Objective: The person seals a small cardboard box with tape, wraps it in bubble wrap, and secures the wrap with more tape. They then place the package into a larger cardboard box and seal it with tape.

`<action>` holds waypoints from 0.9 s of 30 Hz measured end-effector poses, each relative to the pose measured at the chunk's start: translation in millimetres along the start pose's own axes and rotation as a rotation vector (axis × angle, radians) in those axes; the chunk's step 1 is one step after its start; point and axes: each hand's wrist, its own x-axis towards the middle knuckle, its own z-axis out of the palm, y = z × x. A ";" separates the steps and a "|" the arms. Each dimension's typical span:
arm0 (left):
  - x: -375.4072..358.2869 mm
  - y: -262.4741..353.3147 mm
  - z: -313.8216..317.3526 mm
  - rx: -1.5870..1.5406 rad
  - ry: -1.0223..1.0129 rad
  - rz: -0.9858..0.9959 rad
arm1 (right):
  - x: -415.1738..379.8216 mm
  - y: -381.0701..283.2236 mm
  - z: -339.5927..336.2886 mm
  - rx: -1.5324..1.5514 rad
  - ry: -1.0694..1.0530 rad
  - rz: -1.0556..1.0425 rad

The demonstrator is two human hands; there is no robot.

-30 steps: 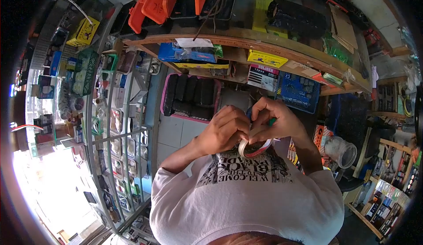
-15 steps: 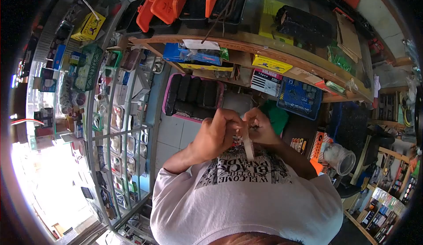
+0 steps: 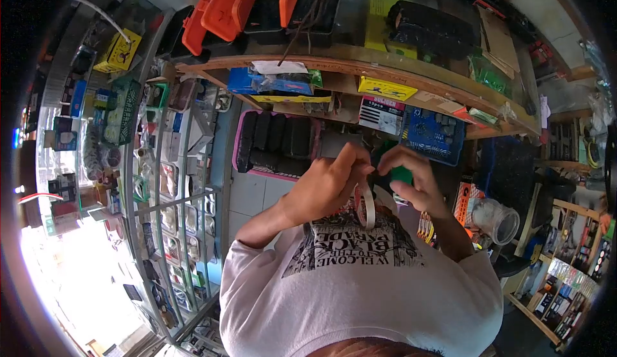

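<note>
My left hand (image 3: pixel 331 187) is closed, with its thumb and fingertips pinched in front of my chest. A thin off-white ring that looks like a narrow roll of tape (image 3: pixel 369 210) hangs from those fingertips, seen partly edge-on against the shirt. My right hand (image 3: pixel 414 180) is a little to the right, with fingers curved and apart and slightly blurred. Between its thumb and fingers I see nothing held. Behind my right hand is a green thing (image 3: pixel 401 173), partly hidden.
Ahead is a wood-edged counter (image 3: pixel 289 59) with orange-lidded boxes (image 3: pixel 222 13) on top. Below it are a pink-rimmed basket (image 3: pixel 235 140) of black packs and a blue basket (image 3: pixel 457 145). A glass display case (image 3: pixel 173 206) stands left; a clear jar (image 3: pixel 504 228) is right.
My right hand has moved away from my left to the right, and its fingers have opened. The tape ring has turned and shows more of its round shape.
</note>
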 end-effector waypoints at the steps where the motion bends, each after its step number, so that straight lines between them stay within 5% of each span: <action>1: 4.3 1.2 0.3 -0.029 -0.032 -0.013 | 3.9 -14.5 -4.8 -0.084 -0.014 0.005; 6: 15.7 0.5 3.2 0.006 -0.094 0.030 | 12.3 -43.9 3.3 -0.276 0.039 0.106; 15: 17.0 2.1 2.4 -0.069 -0.072 -0.029 | 13.9 -30.4 7.0 -0.091 0.089 0.167; 19: 11.2 -1.9 10.4 -0.278 -0.012 -0.057 | 12.3 -28.6 6.1 -0.103 0.107 0.107; 27: 1.6 -21.6 27.2 -0.183 -0.087 -0.051 | 12.8 -32.1 -0.3 -0.125 0.136 0.026</action>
